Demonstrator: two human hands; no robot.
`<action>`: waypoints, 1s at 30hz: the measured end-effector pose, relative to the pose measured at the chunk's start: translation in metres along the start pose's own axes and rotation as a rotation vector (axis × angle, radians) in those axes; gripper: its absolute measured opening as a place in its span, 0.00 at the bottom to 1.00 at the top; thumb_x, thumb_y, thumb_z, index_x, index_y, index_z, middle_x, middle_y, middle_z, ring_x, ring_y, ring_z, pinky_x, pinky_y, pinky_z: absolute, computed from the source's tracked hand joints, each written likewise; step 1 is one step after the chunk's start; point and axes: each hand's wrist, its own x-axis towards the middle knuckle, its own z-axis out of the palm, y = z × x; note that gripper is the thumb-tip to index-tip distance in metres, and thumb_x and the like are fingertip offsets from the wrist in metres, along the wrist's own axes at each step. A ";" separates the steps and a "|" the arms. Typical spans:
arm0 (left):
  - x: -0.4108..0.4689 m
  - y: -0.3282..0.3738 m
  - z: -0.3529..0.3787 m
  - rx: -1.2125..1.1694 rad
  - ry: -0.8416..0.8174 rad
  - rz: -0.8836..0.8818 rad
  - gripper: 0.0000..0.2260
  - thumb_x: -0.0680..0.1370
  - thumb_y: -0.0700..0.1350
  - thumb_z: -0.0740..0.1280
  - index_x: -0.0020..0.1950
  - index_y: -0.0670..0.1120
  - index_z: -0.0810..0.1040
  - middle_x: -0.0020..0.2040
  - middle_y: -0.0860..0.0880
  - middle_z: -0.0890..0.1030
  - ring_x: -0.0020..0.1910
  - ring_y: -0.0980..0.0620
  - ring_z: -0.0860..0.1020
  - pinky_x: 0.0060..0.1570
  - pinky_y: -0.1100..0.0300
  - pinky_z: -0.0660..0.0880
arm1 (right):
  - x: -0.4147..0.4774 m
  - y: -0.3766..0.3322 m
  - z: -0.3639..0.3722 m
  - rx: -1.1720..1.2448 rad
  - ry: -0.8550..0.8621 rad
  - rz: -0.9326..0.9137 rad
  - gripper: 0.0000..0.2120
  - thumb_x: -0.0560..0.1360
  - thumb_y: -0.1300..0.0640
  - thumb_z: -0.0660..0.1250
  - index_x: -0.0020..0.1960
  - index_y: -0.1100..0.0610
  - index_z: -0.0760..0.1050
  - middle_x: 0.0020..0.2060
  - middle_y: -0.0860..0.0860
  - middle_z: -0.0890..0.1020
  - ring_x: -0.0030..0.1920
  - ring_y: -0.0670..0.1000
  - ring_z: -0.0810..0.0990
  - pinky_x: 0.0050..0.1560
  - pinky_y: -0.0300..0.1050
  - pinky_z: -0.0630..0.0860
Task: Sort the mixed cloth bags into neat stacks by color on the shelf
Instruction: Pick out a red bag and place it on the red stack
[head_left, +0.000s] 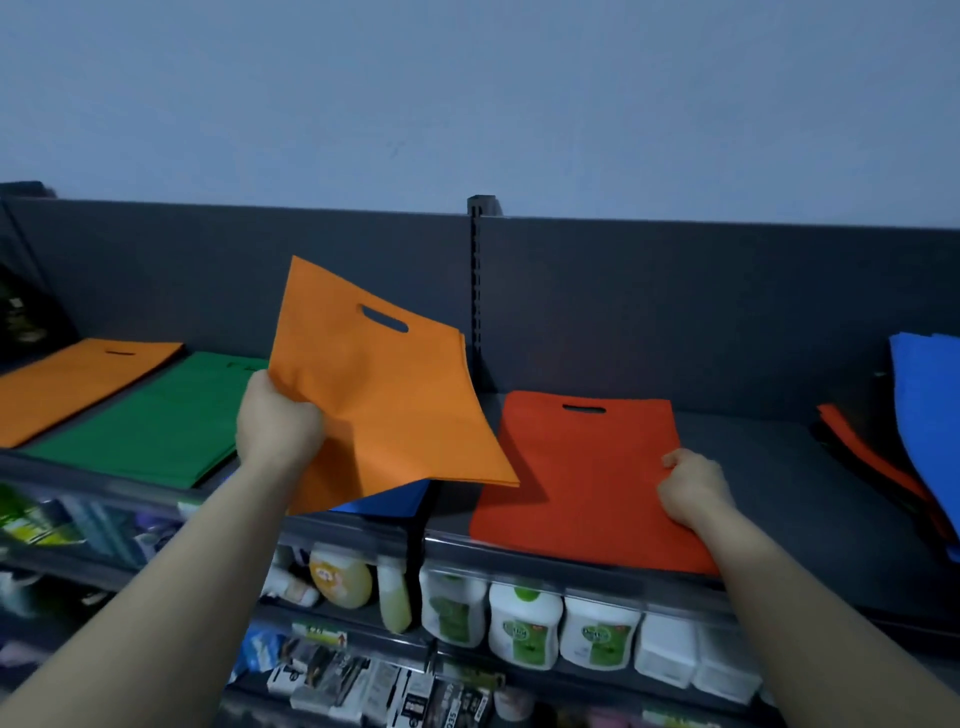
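Note:
My left hand (278, 423) grips the corner of an orange cloth bag (379, 395) and holds it tilted in the air above the shelf (810, 499). Under it a blue bag (387, 500) peeks out at the shelf's front edge. My right hand (693, 488) pinches the right edge of a red bag (582, 478) lying flat on the shelf. At the far left lies another orange bag (72, 387), and a green bag (156, 415) lies beside it. At the right edge sits a mixed pile with a blue bag (930, 415) on top and a red bag (862, 452) beneath.
A dark back panel (675, 312) with a slotted upright post (477, 291) closes the rear of the shelf. Lower shelves hold white and green bottles (524, 623) and several small packaged goods (363, 680). Bare shelf surface lies between the red bag and the right pile.

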 end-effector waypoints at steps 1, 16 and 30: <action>-0.002 -0.001 0.001 -0.017 -0.005 -0.010 0.08 0.74 0.33 0.59 0.52 0.42 0.69 0.45 0.44 0.72 0.40 0.44 0.71 0.41 0.50 0.67 | -0.001 -0.002 0.000 -0.076 0.018 -0.011 0.20 0.77 0.59 0.60 0.69 0.52 0.70 0.66 0.59 0.68 0.63 0.61 0.70 0.63 0.52 0.71; -0.032 -0.034 -0.019 -0.192 0.014 -0.123 0.11 0.77 0.34 0.60 0.54 0.48 0.70 0.46 0.49 0.75 0.46 0.46 0.75 0.43 0.52 0.70 | -0.068 -0.152 0.043 0.469 -0.449 -0.466 0.11 0.77 0.54 0.68 0.51 0.62 0.80 0.46 0.56 0.84 0.47 0.56 0.83 0.49 0.48 0.78; 0.070 -0.152 -0.168 -0.229 -0.052 -0.260 0.15 0.77 0.46 0.66 0.61 0.52 0.65 0.51 0.50 0.76 0.47 0.48 0.76 0.48 0.50 0.73 | -0.174 -0.331 0.153 0.498 -0.435 -0.592 0.04 0.77 0.59 0.63 0.49 0.57 0.76 0.44 0.56 0.83 0.46 0.60 0.82 0.49 0.60 0.80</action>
